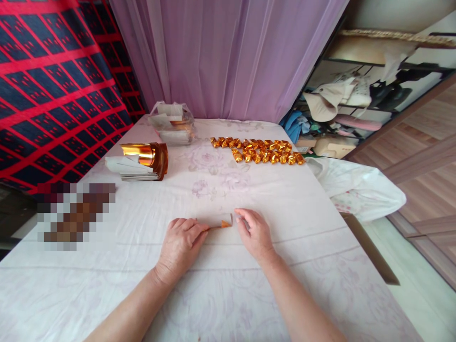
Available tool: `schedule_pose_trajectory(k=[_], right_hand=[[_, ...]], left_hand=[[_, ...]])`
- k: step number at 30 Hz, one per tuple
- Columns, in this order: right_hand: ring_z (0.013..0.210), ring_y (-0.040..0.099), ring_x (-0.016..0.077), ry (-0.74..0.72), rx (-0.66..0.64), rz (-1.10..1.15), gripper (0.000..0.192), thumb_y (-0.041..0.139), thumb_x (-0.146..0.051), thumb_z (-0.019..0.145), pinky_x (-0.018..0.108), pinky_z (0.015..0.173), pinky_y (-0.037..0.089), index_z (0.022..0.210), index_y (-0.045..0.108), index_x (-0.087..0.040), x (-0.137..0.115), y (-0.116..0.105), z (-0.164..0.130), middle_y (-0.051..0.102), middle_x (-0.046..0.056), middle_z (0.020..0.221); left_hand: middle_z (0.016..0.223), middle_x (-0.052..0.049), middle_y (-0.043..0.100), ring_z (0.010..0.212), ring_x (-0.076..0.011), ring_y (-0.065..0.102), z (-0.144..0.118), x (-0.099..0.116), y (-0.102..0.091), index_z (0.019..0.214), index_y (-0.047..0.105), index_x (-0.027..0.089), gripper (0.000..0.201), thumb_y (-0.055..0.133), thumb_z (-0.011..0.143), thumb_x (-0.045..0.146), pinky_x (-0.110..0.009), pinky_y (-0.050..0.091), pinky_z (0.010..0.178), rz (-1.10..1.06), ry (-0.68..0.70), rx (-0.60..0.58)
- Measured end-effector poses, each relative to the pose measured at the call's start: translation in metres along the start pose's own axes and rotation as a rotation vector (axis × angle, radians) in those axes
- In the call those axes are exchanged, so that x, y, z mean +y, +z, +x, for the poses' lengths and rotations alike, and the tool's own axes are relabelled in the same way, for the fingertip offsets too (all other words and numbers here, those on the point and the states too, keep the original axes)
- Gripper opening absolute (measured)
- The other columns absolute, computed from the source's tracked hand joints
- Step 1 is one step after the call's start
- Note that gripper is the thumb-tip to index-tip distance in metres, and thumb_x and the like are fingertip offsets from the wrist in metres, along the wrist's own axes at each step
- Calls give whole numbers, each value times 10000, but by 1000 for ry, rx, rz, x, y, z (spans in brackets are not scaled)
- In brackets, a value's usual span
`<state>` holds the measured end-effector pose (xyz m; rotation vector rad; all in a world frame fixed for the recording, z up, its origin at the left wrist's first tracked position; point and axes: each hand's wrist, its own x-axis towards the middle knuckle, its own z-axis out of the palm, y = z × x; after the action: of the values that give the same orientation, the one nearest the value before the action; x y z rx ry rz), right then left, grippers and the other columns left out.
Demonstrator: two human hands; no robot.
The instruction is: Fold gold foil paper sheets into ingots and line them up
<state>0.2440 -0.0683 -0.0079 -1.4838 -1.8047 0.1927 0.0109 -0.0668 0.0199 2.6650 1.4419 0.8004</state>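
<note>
My left hand [183, 247] rests on the cloth with its fingers closed over the left end of a folded foil paper [215, 220]. The paper is whitish, and a small gold triangle shows at its right end where a corner is turned over. Just right of that end my right hand [254, 232] is held with thumb and fingers apart, nothing between them. Farther left lies a stack of foil papers [142, 161], gold on one face and grey-white on the other. Two rows of shiny folded gold pieces [263, 151] run along the far right of the table.
A clear plastic bag [174, 124] with more papers stands at the far left of the table [153, 304]. A blurred-out patch [76, 213] covers something at the left edge. Beyond hangs a purple curtain [221, 57]. On the right are a shoe rack and a white bag [363, 187].
</note>
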Motion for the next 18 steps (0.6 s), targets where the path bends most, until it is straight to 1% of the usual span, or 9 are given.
schedule_pose_trajectory(k=[4, 8, 14, 18], right_hand=[[930, 679, 210, -7, 5, 15, 270, 437, -229, 932, 351, 852, 534, 1073, 668, -222, -2, -1, 1, 739, 79, 992], [911, 686, 207, -20, -15, 31, 262, 437, -226, 932, 346, 831, 533, 1056, 668, -223, -3, -2, 1, 744, 70, 968], [881, 689, 199, -41, -37, 59, 252, 443, -186, 923, 336, 818, 535, 1005, 680, -218, -3, -3, 1, 747, 68, 947], [870, 692, 193, -46, -39, 80, 259, 446, -164, 907, 330, 809, 544, 994, 682, -226, -2, -3, 1, 744, 60, 923]], left_hand=[[745, -3, 688, 688, -177, 604, 0, 3, -3, 955, 707, 247, 226, 482, 971, 235, -351, 421, 716, 44, 51, 10], [744, -7, 700, 674, -179, 609, 0, 5, -5, 948, 703, 234, 228, 476, 969, 231, -358, 423, 719, 76, 58, 6], [905, -15, 757, 782, -179, 675, 3, 5, -5, 1020, 678, 231, 240, 443, 978, 218, -368, 437, 781, -35, 36, -2], [1051, -46, 751, 939, -208, 688, 3, 5, -5, 1121, 650, 223, 261, 459, 943, 218, -424, 423, 898, -86, 4, -45]])
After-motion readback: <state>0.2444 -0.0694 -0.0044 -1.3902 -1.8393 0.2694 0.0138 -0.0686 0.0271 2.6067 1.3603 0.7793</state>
